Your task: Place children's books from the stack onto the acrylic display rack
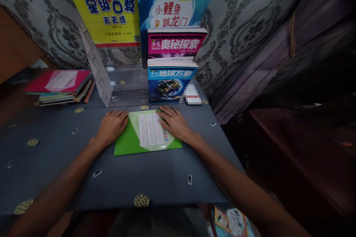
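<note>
Desk [116, 189], far edge: magenta book [175, 46], blue book [169, 88] already upright | green book [129, 142] flat | our left hand [112, 126], right hand [175, 124]: grip spread

The thin green rectangular book [148, 133] lies on the grey printed tablecloth [122, 185], before the clear plastic rack [96, 68]; the pink-topped paper book pile [61, 81] lies left of it.

We see a tabletop [167, 177] with a grey-blue, yellow-patterned covering. Along its far edge we find a stack of books [59, 85] leftward, a clear rack [97, 66], and a blurred white item [192, 98] near the right corner. Between far and near edges, a green book [150, 131] lies flat.
</note>
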Tool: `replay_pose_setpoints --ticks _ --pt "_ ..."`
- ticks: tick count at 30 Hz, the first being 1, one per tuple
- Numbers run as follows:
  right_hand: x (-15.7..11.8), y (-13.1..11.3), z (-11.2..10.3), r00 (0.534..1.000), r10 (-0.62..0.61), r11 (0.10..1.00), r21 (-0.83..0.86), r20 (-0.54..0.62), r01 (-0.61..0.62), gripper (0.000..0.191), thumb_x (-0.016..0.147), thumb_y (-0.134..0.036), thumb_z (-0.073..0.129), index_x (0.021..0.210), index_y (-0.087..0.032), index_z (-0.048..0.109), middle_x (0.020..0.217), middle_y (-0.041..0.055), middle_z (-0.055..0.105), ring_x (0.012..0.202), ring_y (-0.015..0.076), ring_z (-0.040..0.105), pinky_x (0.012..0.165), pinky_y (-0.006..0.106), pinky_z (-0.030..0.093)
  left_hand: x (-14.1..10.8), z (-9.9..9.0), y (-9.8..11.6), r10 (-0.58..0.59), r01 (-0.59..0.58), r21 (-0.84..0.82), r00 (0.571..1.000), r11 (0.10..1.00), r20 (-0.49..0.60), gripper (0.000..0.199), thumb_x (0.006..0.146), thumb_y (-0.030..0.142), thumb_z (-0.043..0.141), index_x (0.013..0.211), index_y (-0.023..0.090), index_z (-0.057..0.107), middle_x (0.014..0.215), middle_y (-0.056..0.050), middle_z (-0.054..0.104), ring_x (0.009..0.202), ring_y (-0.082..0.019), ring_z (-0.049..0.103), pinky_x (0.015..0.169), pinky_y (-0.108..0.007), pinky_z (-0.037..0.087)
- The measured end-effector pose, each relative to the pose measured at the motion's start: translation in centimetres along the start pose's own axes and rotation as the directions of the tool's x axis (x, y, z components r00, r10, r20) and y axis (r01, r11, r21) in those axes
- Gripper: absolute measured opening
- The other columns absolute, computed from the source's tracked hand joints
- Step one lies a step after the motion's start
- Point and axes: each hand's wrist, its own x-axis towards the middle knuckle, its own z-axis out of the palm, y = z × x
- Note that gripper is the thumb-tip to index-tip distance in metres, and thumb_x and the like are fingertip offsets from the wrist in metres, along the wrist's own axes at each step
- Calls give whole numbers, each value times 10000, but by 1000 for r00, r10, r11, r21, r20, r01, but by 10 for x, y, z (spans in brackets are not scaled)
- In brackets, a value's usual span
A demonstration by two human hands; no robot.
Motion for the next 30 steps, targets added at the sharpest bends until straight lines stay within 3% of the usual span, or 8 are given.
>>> replay_pose_setpoints --ticks 11,16,20,25,30 --pt "-8 34 -22 993 105 995 4 -56 -105 359 995 -283 522 1273 -152 707 1401 159 624 1303 316 563 1098 485 443 -2 8 1 -5 5 -14 1000 1000 -15 371 997 291 343 1165 159 647 1173 -150 682 1102 -311 621 977 -463 488" --pt "-9 29 -32 988 130 990 -41 -78 -134 312 1013 -274 491 1049 -148 773 1062 131 716 1021 260 642 897 375 501 -3 1 4 8 -8 25 1000 1000 3 352 989 285 362 1110 152 665 1154 -163 683 1095 -321 624 943 -462 487" --pt "-9 22 -36 991 130 989 -65 -35 -132 331 1027 -274 469 907 -152 752 926 97 709 870 207 638 751 291 449 -5 -5 4 19 -18 81 1000 997 -1 337 978 328 398 963 159 688 1015 -151 691 986 -311 650 872 -441 494" --pt "-8 21 -34 991 130 990 -46 -33 -132 291 1014 -255 493 906 -162 747 930 87 710 870 196 638 742 277 422 -7 -9 5 63 -56 115 996 992 -56 331 978 307 420 948 140 705 998 -164 694 965 -319 654 841 -446 499" --pt "-9 25 -27 988 110 994 6 -105 -110 270 999 -239 495 1085 -169 741 1015 100 724 949 225 653 807 315 480 -21 -3 33 253 -260 -86 964 962 -84 389 1018 411 438 1183 147 671 1288 -162 657 1144 -305 624 952 -469 508"
